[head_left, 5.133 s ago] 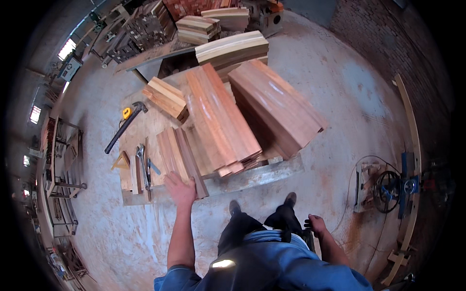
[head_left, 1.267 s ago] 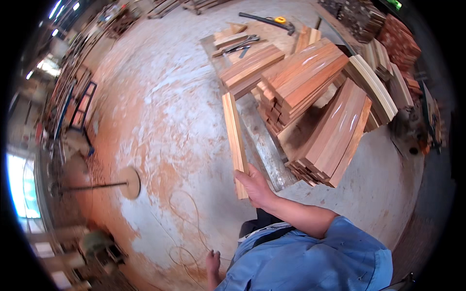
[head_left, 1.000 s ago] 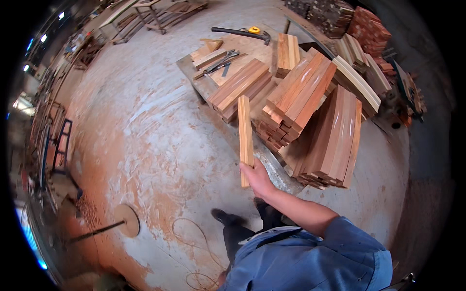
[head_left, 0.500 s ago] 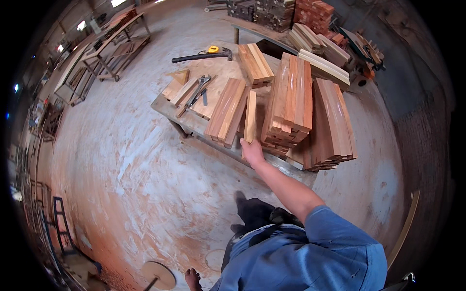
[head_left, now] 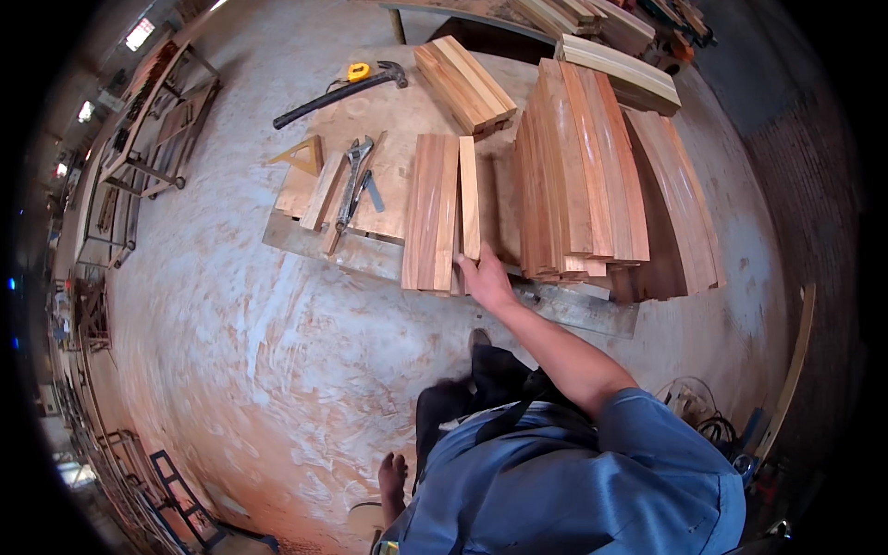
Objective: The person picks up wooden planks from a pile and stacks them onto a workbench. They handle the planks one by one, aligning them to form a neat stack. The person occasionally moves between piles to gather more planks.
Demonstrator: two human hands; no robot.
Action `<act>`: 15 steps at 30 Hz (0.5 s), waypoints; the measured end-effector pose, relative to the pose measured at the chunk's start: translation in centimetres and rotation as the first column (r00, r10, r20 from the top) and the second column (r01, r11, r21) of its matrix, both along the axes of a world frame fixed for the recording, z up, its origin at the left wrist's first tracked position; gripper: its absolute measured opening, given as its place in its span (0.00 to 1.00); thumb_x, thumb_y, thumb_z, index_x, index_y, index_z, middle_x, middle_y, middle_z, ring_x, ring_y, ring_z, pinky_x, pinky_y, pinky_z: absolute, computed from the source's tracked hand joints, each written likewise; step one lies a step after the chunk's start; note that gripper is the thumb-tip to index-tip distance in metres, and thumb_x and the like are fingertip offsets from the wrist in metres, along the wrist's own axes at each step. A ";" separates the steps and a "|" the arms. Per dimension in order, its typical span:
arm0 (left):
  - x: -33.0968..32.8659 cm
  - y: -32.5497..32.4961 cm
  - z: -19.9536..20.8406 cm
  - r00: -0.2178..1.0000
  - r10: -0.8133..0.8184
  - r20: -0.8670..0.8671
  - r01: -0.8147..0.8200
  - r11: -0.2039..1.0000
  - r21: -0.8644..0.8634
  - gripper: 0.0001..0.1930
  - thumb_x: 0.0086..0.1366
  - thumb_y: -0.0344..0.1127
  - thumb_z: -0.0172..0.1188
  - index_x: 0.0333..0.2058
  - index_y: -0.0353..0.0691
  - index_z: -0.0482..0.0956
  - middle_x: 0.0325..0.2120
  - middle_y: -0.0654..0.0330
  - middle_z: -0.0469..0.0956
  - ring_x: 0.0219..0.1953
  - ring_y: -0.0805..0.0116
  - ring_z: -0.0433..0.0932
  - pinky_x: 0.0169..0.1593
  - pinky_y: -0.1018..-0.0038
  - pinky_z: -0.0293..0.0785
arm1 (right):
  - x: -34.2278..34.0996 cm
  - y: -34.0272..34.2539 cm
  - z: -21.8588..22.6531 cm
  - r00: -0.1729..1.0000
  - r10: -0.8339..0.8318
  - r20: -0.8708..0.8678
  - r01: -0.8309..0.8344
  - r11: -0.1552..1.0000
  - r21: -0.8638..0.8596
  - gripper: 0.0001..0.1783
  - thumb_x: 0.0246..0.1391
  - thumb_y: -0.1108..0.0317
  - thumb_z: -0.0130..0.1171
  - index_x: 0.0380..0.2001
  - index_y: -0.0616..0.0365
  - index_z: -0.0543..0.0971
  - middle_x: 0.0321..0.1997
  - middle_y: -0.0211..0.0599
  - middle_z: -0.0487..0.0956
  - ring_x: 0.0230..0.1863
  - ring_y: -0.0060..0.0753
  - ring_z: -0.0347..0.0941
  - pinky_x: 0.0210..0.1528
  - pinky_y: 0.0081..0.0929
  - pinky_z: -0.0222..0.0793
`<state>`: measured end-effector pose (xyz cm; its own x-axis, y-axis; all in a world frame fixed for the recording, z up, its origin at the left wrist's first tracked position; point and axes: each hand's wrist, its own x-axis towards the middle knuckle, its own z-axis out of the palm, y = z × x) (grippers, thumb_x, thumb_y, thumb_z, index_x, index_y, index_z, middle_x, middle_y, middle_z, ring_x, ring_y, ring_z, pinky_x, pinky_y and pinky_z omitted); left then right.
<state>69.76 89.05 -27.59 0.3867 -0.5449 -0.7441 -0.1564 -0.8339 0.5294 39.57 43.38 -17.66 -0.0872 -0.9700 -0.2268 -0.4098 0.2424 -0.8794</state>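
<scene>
My right hand (head_left: 486, 280) is closed on the near end of a pale wooden strip (head_left: 470, 199). The strip lies lengthwise along the right side of a low stack of wooden strips (head_left: 431, 213), near the table's front edge. To its right stands a taller stack of reddish-brown strips (head_left: 592, 166), with another long stack (head_left: 680, 199) beyond it. Low beside my body hangs my left hand (head_left: 392, 474), away from the table, its fingers loosely apart and nothing visible in them.
On the table (head_left: 314, 242) to the left lie a hammer (head_left: 338, 95), a yellow tape measure (head_left: 359, 71), an adjustable wrench (head_left: 351, 180) and a wooden set square (head_left: 301, 155). Farther back are a small wood stack (head_left: 465, 83) and pale timber (head_left: 618, 74). A wheeled rack (head_left: 153, 134) stands far left.
The view has shifted nearer to the table. The strip in my right hand has come closer alongside the low stack. My left hand still hangs at my side.
</scene>
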 end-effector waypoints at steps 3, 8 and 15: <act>4.8 -8.5 0.3 0.994 -0.097 0.049 0.094 0.994 0.063 0.31 0.67 0.45 0.58 0.60 0.26 0.70 0.35 0.50 0.82 0.39 0.61 0.83 0.41 0.68 0.77 | 0.3 0.2 -0.1 0.980 0.010 -0.196 -0.023 0.998 -0.065 0.24 0.61 0.58 0.57 0.50 0.69 0.74 0.49 0.65 0.77 0.53 0.64 0.73 0.57 0.45 0.69; 8.1 -26.9 4.0 0.866 -0.458 0.200 0.492 0.852 -0.179 0.29 0.69 0.45 0.56 0.59 0.24 0.71 0.48 0.37 0.80 0.54 0.46 0.78 0.58 0.63 0.72 | 0.0 0.0 -0.5 0.983 -0.079 -0.166 0.072 0.996 -0.048 0.21 0.63 0.59 0.54 0.50 0.67 0.78 0.49 0.63 0.78 0.54 0.61 0.74 0.57 0.43 0.69; 3.3 -46.4 9.9 0.664 -0.747 -0.031 0.662 0.607 -0.439 0.31 0.70 0.41 0.57 0.66 0.28 0.62 0.57 0.42 0.75 0.56 0.54 0.77 0.61 0.67 0.70 | 0.7 2.7 0.5 0.963 -0.232 -0.137 0.240 0.970 0.042 0.28 0.67 0.55 0.50 0.58 0.69 0.73 0.62 0.62 0.72 0.64 0.56 0.68 0.66 0.38 0.63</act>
